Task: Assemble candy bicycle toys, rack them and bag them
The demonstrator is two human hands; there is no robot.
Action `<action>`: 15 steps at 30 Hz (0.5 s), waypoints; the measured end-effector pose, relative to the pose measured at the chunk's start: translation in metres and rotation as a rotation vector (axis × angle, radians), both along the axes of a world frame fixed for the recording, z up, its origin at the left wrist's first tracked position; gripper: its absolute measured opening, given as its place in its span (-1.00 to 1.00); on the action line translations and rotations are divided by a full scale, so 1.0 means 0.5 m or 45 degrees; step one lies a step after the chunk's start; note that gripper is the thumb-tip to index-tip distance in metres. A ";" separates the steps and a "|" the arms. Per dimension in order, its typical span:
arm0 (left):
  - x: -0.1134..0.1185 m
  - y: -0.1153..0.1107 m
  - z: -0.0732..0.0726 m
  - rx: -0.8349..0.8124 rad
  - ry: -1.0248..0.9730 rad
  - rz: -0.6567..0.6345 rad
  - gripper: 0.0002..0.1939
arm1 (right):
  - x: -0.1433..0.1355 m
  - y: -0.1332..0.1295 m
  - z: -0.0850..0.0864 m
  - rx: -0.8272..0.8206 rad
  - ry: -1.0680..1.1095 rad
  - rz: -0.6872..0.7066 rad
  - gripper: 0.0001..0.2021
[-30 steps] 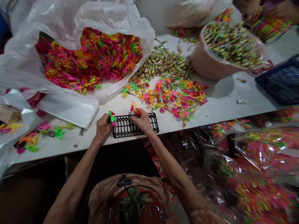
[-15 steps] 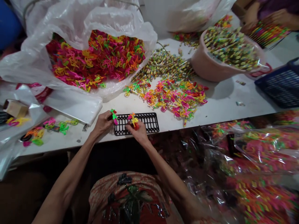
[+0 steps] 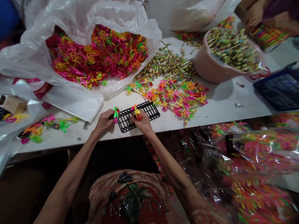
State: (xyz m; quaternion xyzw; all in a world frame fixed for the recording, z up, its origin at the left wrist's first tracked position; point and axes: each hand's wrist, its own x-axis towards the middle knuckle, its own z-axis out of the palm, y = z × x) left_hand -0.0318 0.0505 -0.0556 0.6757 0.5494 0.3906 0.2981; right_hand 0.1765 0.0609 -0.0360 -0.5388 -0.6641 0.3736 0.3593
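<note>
A black plastic grid rack [image 3: 149, 109] with rows of slots lies tilted on the white table, near its front edge. At its left end my left hand [image 3: 105, 121] is closed around a small green and pink plastic toy [image 3: 116, 114]. Over the middle of the rack, my right hand [image 3: 143, 122] pinches a yellow, red and pink plastic toy [image 3: 136, 112]. My fingers partly cover both toys and some of the slots. Just beyond the rack spreads a loose heap of similar bright toys [image 3: 174, 96].
A white plastic bag [image 3: 149, 31] full of bright pieces stands at the back left. Small printed tubes [image 3: 163, 62] lie behind the heap. A pink tub [image 3: 205, 67] of tubes and a blue basket [image 3: 277, 87] are rightward. Another person's hand [image 3: 255, 15] works at the far right.
The rack has turned, its right end swinging away from me toward the heap. Both hands have shifted slightly right, still holding the same toys.
</note>
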 end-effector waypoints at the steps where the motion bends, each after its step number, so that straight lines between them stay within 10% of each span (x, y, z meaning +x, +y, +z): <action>1: 0.003 -0.004 0.003 0.020 -0.003 -0.008 -0.90 | -0.002 -0.012 0.004 -0.012 0.017 0.020 -0.97; 15: 0.013 -0.014 0.007 0.107 0.044 -0.010 -0.91 | -0.039 -0.065 -0.015 0.027 -0.187 0.240 -0.85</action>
